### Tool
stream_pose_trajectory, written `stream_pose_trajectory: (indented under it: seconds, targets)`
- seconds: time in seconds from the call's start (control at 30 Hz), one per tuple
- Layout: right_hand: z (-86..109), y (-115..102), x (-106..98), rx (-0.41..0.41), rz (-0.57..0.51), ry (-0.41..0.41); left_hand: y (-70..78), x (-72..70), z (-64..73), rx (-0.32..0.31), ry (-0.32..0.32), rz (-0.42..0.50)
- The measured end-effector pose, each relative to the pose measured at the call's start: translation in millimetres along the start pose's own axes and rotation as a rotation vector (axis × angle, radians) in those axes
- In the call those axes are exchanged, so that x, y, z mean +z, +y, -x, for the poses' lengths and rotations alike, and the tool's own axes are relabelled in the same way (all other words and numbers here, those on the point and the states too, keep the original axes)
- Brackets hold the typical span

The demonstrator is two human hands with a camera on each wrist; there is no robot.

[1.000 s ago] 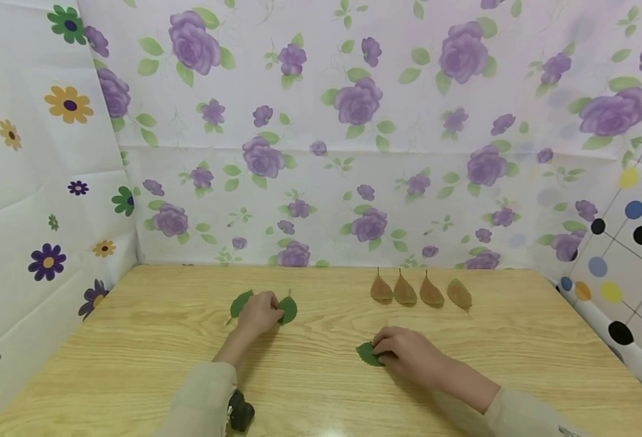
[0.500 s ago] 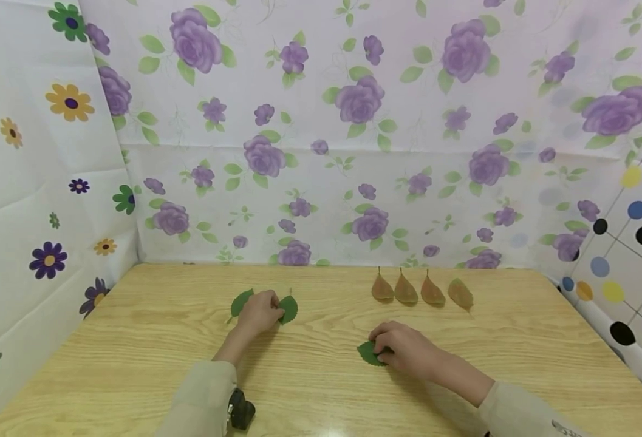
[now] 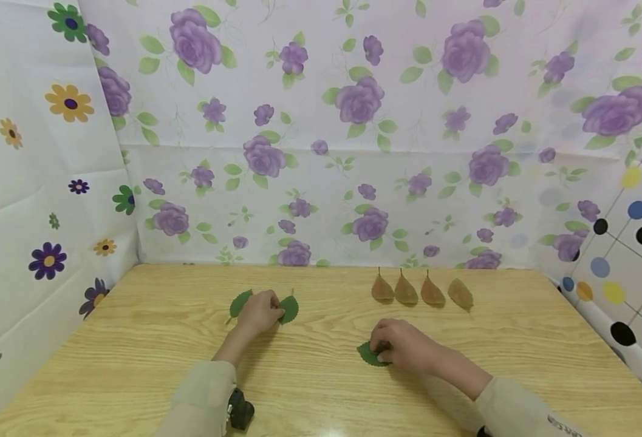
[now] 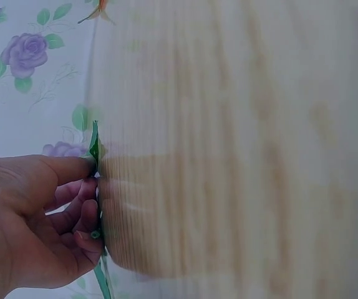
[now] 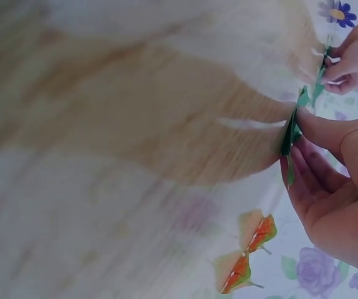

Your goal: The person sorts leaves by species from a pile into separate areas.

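My left hand (image 3: 260, 312) is low over the left part of the table, thumb and fingers at the near edge of a serrated green leaf (image 3: 289, 309). In the left wrist view its thumb pinches that leaf (image 4: 95, 144) against the fingers. Another green leaf (image 3: 240, 303) lies just left of the hand, partly covered by it. Near the middle, my right hand (image 3: 408, 346) pinches a third green leaf (image 3: 368, 354), whose tip points left. The right wrist view shows this leaf (image 5: 288, 134) edge-on between thumb and fingers, right at the tabletop.
Several reddish-brown leaves stand in a row at the back right, the rightmost leaf (image 3: 460, 294) with its stem toward me. The wooden table (image 3: 310, 388) ends at a flowered cloth (image 3: 321, 200). A black device (image 3: 240, 409) is strapped at my left wrist.
My right hand has shifted slightly up, its forearm swinging a little left, while its leaf stays in about the same place. The left hand has hardly moved.
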State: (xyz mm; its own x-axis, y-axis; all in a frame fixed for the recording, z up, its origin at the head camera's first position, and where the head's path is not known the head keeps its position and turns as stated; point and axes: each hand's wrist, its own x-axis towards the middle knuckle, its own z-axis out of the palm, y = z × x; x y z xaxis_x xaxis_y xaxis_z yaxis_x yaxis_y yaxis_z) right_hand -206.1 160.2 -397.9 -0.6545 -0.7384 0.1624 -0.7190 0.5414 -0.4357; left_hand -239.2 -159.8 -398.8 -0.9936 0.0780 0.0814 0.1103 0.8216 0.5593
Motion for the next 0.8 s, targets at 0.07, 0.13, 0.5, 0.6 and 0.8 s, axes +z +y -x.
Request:
stream_pose_trajectory:
  seconds: [0.07,0.13,0.5,0.6,0.8]
  targets:
    - [-1.5,1,-2,0.033,-0.036,-0.015,0.3,-0.6,0.2,-0.003,0.002,-0.005]
    - [-3.2,1,-3,0.080,-0.086,-0.032,0.8,-1.1,0.5,-0.004,0.002,-0.009]
    - [-22.4,9,-3,0.172,-0.218,-0.073,2.2,-0.9,1.3,-0.009,0.000,-0.014]
    - [-33.8,11,-1,0.157,-0.214,-0.070,2.7,0.0,0.8,-0.009,-0.006,-0.018]
    - [-62.8,11,1,0.144,-0.199,-0.045,3.6,0.3,-0.2,-0.022,-0.009,-0.028]
